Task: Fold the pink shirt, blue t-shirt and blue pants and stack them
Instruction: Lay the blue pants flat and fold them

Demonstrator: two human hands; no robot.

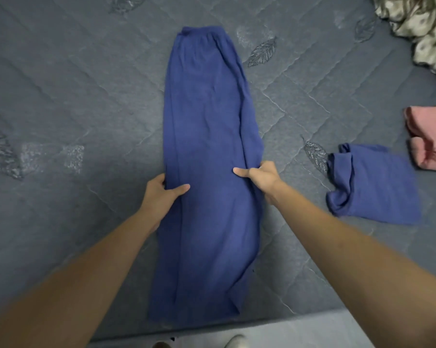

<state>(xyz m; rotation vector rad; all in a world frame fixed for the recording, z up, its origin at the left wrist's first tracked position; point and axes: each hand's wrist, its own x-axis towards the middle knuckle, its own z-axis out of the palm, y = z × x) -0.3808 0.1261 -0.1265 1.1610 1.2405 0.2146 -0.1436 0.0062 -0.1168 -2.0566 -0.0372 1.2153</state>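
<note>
blue pants (207, 146) laid lengthwise on grey quilted mattress (74, 96), legs stacked, waistband far | left hand (161, 194) pinching left edge mid-length, thumb on top | right hand (259, 177) gripping right edge, thumb on top | folded blue t-shirt (372, 184) at right, apart | pink shirt (430, 139) beyond, at frame edge

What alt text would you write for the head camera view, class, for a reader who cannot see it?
A person's left hand and right hand grip opposite edges of blue pants laid lengthwise on a grey quilted mattress, waistband farthest away. To the right lie a folded blue t-shirt and, at the frame edge, a pink shirt, not yet stacked.
</note>
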